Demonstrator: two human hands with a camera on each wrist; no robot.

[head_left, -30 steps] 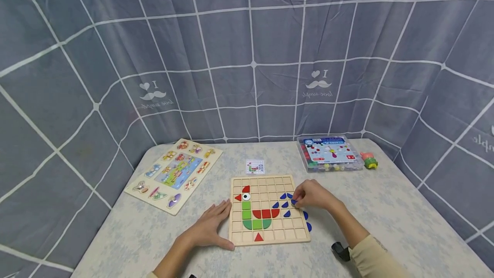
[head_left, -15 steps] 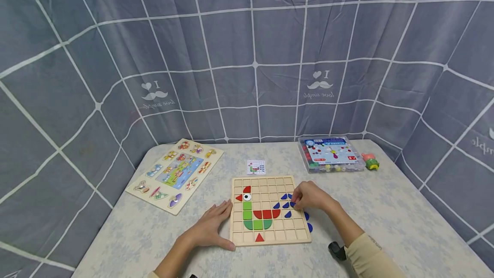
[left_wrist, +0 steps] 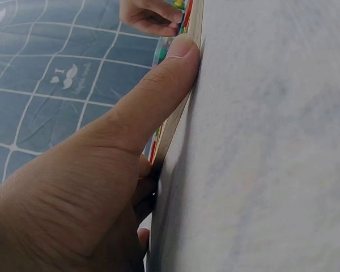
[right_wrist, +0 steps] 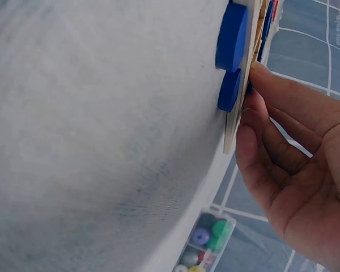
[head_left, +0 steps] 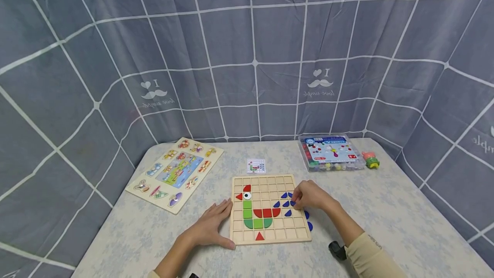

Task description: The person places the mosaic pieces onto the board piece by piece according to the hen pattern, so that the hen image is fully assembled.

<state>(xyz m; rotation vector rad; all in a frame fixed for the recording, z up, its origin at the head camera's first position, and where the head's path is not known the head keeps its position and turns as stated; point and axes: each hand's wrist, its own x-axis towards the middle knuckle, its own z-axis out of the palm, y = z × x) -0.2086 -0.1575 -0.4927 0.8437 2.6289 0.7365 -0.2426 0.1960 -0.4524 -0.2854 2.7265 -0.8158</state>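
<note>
A wooden grid board (head_left: 278,234) lies on the table, bearing a bird shape of red, green and blue pieces and a round eye piece (head_left: 247,195). At its right side my right hand (head_left: 311,194) pinches a blue half-round piece (head_left: 293,203) with thumb and fingertips, low over a cell among several other blue pieces. Fingers hide much of that piece in the right wrist view. My left hand (head_left: 211,225) rests along the board's left edge, fingers extended, thumb (left_wrist: 175,62) against the near corner. A red triangle (head_left: 260,236) sits in the bottom row.
Two blue pieces (right_wrist: 232,37) lie on the table beside the board's right edge. Behind the board is a small pattern card (head_left: 256,166). A picture puzzle board (head_left: 216,151) stands left; a clear bead box (head_left: 332,153) and a small toy figure (head_left: 371,160) are back right.
My right hand has shifted slightly left and down, bringing the pinched blue piece into line with a cell. Over the last half second it barely moves. My left hand stays on the board's edge.
</note>
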